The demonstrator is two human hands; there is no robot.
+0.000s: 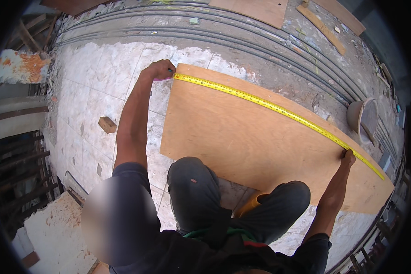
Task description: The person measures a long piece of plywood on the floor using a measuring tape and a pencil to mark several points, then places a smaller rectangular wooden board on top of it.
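A yellow tape measure [260, 100] stretches along the far part of a plywood sheet [242, 132] on the floor in front of my knees. At the sheet's left edge, my left hand [161, 70] is closed around the tape's end, with a bit of pink showing under the fingers. A small dark tip also pokes out there; what it is I cannot tell. My right hand [348, 157] is closed at the tape toward the right, its fingertips dark and partly hidden. Beyond that hand the tape runs on, close to the sheet's right corner.
A small wooden block [107, 124] lies on the dusty tiles left of my arm. Long steel bars [205, 36] run along the far side. A round bucket [361, 119] stands at the far right. Something orange-yellow [250, 204] is between my legs. More boards [255, 10] lie farther off.
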